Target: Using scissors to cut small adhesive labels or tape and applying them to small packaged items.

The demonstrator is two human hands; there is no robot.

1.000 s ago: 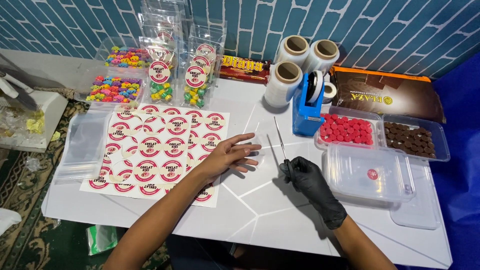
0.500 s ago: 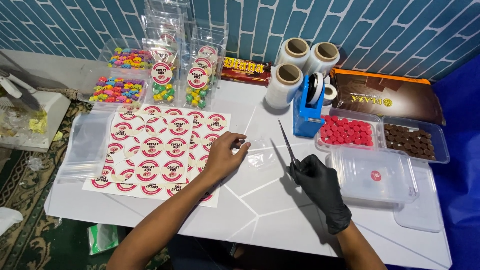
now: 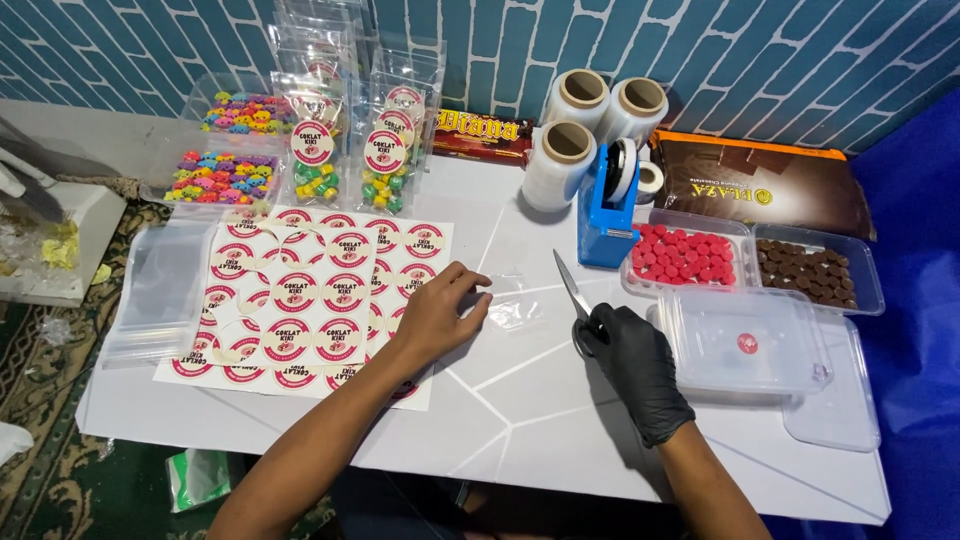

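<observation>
My left hand [image 3: 437,316], bare, rests on the white table with its fingertips on a small piece of clear film [image 3: 512,305] at the right edge of the sticker sheets [image 3: 320,292]. My right hand [image 3: 632,362], in a black glove, grips scissors [image 3: 574,288] whose closed blades point up and away, just right of the film. The sticker sheets carry round red-and-white labels and lie under my left wrist.
A blue tape dispenser [image 3: 607,208] and three rolls of clear wrap [image 3: 560,165] stand behind the scissors. Trays of red candies [image 3: 685,254] and brown chocolates [image 3: 812,272] and an empty clear box [image 3: 748,341] sit right. Bagged and boxed colourful candies [image 3: 225,175] sit left.
My right hand has lifted the scissors and brought the blades together. My left hand slid a little left, drawing its fingers in while staying on the clear film.
</observation>
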